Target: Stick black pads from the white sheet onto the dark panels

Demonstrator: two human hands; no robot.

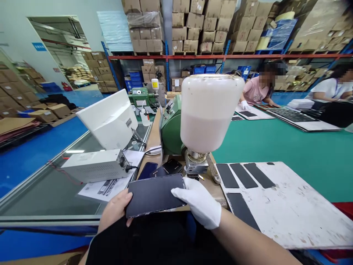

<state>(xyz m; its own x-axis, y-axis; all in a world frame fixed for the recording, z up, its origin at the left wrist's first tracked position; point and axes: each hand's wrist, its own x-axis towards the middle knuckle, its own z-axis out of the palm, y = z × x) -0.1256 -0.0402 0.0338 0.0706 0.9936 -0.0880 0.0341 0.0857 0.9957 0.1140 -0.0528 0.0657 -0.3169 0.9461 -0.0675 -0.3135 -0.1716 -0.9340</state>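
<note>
Holding dark panel (153, 195), edge hidden, gloved right hand (197, 202)

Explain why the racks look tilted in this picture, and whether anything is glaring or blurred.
In the head view, the wide lens makes the blue rack uprights lean toward the edges; glare streaks the glass-topped bench; the dark rectangular panel between the bare left hand and white-gloved right hand looks sharp.

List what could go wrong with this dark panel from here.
The bare left hand gripping the dark panel may leave skin marks on it, unlike the gloved right hand. The panel is held beyond the edge of the wooden bench, so a slip could drop it.
</note>
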